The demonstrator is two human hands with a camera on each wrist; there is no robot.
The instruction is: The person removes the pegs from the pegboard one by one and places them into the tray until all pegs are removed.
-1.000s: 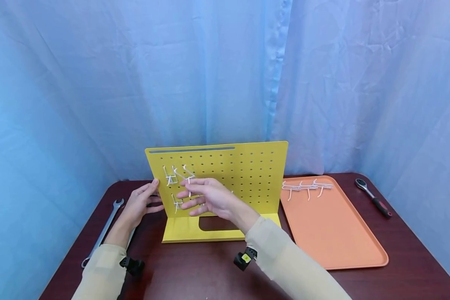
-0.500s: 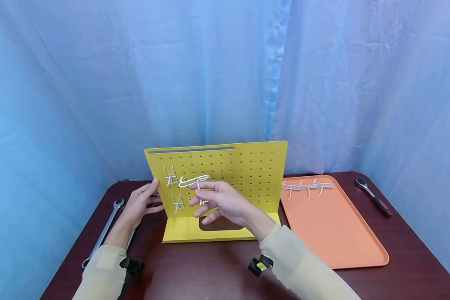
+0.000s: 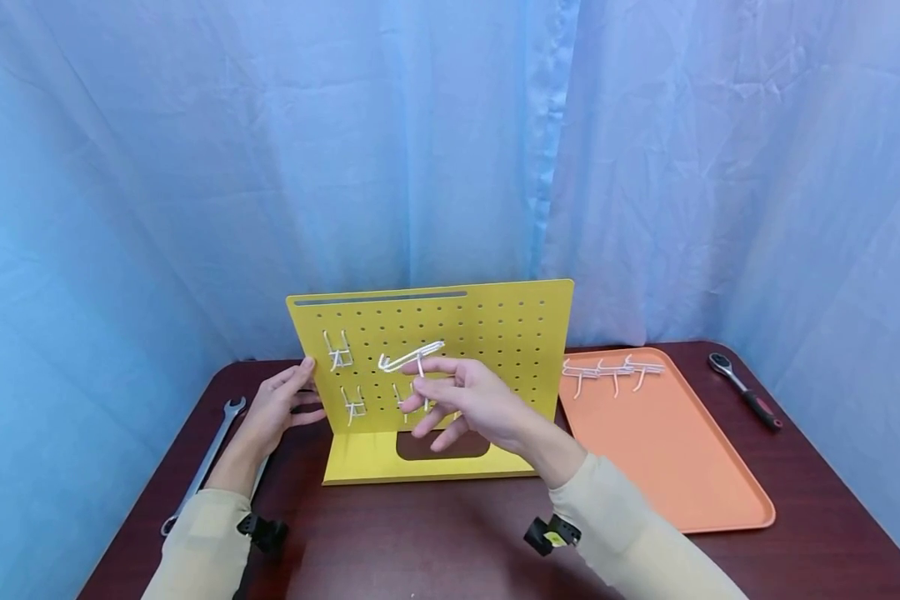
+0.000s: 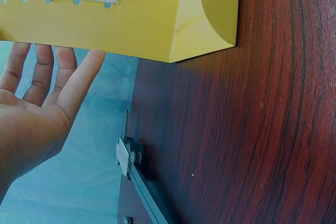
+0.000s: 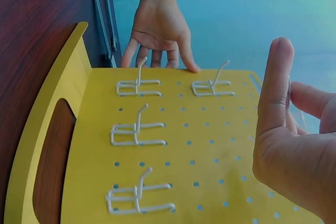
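A yellow pegboard [image 3: 487,333] stands on its own base, with several white wire hooks hung at its left and lower part, such as the upper left hook [image 3: 340,352] and the lower left hook [image 5: 139,85]. My left hand [image 3: 273,408] grips the board's left edge, thumb at the front and fingers behind. My right hand [image 3: 472,404] pinches another white pegboard hook [image 3: 412,357] by its prong between thumb and index finger, in front of the board, its other fingers spread. In the right wrist view, my right hand [image 5: 299,135] hides that hook.
An orange tray [image 3: 667,467] at the right bears several white hooks [image 3: 615,371] along its far end. Right of it lies a ratchet wrench [image 3: 746,392]. At the left lie a combination wrench [image 3: 206,462] and a caliper [image 4: 126,156]. Blue curtains [image 3: 450,150] surround the table.
My right hand has drawn the pinched hook rightward from the upper left part of the board, and the hook has turned sideways. The left hand stays at the board's edge.
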